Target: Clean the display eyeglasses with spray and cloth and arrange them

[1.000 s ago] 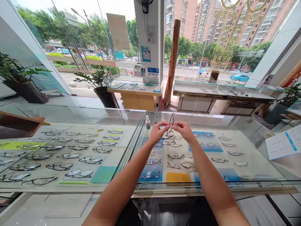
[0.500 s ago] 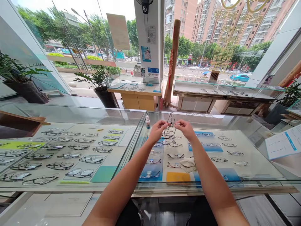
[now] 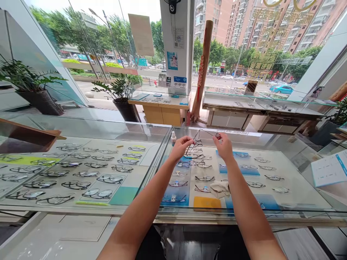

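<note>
I hold a thin dark-framed pair of glasses [image 3: 197,142] above the glass display counter [image 3: 162,213]. My left hand [image 3: 181,147] pinches the frame near the lenses. My right hand [image 3: 223,146] pinches the end of one temple arm, which is swung out to the right. Both forearms reach forward over the counter. A small white dropper bottle [image 3: 173,138] stands on the glass just left of my left hand. A crumpled pale cloth [image 3: 220,188] lies on the glass below my right forearm.
Under the glass lie several rows of glasses [image 3: 81,173] on trays. A printed sheet [image 3: 329,169] rests at the right edge. Further display cases [image 3: 255,104], potted plants [image 3: 123,95], a white pillar [image 3: 177,43] and street windows stand behind.
My hands have drawn apart: the right hand has pulled the temple arm out to the right, unfolding the glasses. The view has shifted slightly.
</note>
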Motion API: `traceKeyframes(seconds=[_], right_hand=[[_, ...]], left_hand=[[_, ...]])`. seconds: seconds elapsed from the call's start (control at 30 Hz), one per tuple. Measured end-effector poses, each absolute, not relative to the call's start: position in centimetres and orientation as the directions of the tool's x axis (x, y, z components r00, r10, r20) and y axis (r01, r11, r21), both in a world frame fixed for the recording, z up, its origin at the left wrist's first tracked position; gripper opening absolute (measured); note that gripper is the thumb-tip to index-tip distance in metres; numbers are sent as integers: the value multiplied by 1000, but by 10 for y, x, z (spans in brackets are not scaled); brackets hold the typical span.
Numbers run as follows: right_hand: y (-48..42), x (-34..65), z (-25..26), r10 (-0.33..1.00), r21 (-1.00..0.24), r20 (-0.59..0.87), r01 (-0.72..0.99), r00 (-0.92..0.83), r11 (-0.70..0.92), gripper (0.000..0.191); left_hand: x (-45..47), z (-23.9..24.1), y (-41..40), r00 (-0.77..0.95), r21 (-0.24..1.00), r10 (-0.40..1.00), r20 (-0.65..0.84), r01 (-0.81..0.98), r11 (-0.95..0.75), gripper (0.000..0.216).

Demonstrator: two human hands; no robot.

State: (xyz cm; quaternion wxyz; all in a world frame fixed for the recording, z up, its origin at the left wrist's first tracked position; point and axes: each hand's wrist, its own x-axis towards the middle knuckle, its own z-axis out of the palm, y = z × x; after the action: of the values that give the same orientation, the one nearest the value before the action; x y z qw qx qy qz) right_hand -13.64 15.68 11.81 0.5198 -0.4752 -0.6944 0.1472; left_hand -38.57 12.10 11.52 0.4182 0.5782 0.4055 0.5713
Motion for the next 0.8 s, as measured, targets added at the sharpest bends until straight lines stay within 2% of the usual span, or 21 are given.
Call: traceKeyframes(seconds=[0.1,0.2,0.27,0.33,0.43,0.5,0.67,0.8], right_hand=[[154,-141,120,742,-637,669,555,52,535,26],[149,-145,125,571,-528,805,635,162,564,30],[143,-149,128,515,-506,833,656,202,560,23],[137,-154,129,591,-539,794,614,142,577,21],[129,-166,125,766,-656,640,474,-64,588,27],[128,-174,121,821,-730,553,391,-142,560,31],[131,-180,115,879,-830,454,288,-146,477,33],[134,-177,115,902,-873,405,232,-150,430,32]], left_hand=[[-381,110,122,-7,954,955,297,-38,-297,34],[-378,106,122,-47,962,963,264,-59,-267,38],[-376,104,121,-61,960,961,269,-60,-272,40],[-373,104,120,-64,958,959,278,-61,-281,42],[-369,104,118,-50,952,955,292,-78,-296,44],[-365,104,116,-31,946,949,314,-75,-315,44],[-357,103,112,24,937,937,350,-32,-349,42],[-357,102,112,-26,939,939,343,-20,-344,43]])
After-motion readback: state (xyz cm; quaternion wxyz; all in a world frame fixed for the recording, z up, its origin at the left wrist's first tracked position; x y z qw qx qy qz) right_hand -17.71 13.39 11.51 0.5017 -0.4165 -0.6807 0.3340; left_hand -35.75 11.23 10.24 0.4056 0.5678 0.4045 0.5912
